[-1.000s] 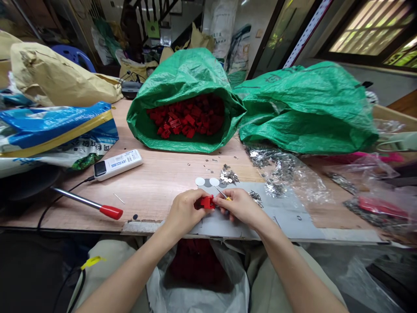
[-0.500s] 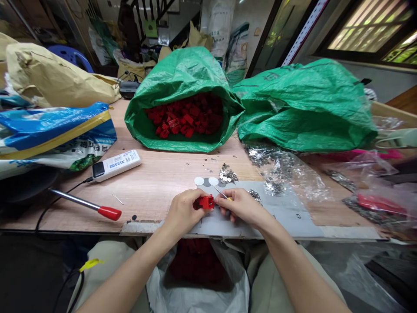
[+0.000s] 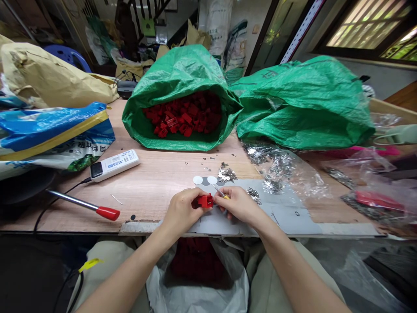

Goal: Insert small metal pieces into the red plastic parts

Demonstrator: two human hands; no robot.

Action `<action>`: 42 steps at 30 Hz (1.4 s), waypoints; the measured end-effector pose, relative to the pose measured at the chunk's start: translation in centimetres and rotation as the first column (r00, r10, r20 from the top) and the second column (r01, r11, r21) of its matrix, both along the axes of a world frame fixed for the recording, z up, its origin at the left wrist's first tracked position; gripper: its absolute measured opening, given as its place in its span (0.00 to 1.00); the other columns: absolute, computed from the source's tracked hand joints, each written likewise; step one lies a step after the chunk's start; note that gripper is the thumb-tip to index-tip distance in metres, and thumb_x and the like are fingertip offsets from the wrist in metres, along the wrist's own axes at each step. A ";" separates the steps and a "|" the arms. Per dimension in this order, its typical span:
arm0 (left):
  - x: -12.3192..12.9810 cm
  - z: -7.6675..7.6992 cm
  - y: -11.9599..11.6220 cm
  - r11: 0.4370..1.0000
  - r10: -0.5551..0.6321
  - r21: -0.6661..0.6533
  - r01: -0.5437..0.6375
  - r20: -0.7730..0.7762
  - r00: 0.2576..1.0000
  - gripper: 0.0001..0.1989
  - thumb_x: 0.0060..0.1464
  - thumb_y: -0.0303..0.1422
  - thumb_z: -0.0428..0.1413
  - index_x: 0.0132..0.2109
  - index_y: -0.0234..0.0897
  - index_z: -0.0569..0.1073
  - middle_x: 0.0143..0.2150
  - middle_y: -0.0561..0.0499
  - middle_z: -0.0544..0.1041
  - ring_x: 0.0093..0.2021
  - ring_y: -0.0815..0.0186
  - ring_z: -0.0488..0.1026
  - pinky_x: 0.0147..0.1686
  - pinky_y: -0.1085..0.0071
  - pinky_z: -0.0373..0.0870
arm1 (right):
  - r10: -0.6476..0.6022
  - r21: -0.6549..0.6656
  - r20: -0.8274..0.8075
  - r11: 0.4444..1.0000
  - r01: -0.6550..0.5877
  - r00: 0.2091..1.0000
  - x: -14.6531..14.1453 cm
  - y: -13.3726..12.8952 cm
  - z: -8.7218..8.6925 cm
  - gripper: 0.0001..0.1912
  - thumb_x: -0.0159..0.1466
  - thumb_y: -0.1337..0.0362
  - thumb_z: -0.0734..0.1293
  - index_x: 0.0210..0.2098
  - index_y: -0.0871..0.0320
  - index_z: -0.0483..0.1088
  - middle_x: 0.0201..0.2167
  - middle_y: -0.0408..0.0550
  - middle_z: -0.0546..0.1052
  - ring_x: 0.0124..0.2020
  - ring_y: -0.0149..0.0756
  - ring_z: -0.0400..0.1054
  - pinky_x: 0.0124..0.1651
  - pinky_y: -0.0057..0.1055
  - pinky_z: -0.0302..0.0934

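View shifting slightly right, our left hand [image 3: 182, 209] pinching a red piece [image 3: 205, 201], our right hand [image 3: 240, 202] gripping a seemingly yellow-handled tool [image 3: 226, 197]

I can't read a word from here: blue characters run along the white device [image 3: 114, 165] on the desk [image 3: 153, 191], dark ones along the blue bag [image 3: 55, 134], faint print on the white sack [image 3: 219, 26] behind, a dark marking on the right green sack [image 3: 312, 102].

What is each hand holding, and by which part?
Left hand: the red block, by its left end. Right hand: a thin metal tool, by its yellow handle.
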State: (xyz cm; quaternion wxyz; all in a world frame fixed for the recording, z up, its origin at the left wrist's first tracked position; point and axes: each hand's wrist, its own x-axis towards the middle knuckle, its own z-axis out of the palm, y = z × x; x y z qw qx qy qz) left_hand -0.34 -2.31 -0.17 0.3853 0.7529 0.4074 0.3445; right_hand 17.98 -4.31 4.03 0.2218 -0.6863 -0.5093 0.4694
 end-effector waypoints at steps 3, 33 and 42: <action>0.0 0.0 0.0 1.000 -0.002 0.000 0.002 0.000 1.000 0.08 0.50 0.27 0.63 0.40 0.41 0.78 0.37 0.52 0.81 0.37 0.63 0.77 0.38 0.71 0.71 | -0.018 -0.009 -0.050 1.000 0.018 0.999 0.3 0.1 -0.3 0.08 0.58 0.64 0.66 0.23 0.58 0.67 0.16 0.38 0.68 0.12 0.25 0.61 0.13 0.21 0.51; -0.1 0.2 0.0 0.999 -0.026 -0.038 0.026 -0.018 0.999 0.10 0.52 0.27 0.64 0.42 0.41 0.77 0.37 0.56 0.79 0.36 0.68 0.73 0.37 0.73 0.65 | 0.321 -0.056 -0.144 0.942 -0.331 0.936 4.1 -0.1 0.0 0.25 0.63 0.42 0.65 0.29 0.60 0.69 0.21 0.39 0.67 0.15 0.24 0.60 0.18 0.22 0.53; -0.2 0.2 0.0 1.000 -0.030 -0.003 0.030 -0.034 0.999 0.10 0.51 0.26 0.64 0.41 0.41 0.77 0.37 0.55 0.79 0.37 0.66 0.73 0.36 0.73 0.65 | 0.294 -0.058 -0.133 0.951 -0.304 0.946 3.7 0.0 -0.2 0.24 0.63 0.44 0.65 0.38 0.61 0.75 0.21 0.39 0.67 0.15 0.25 0.60 0.17 0.24 0.52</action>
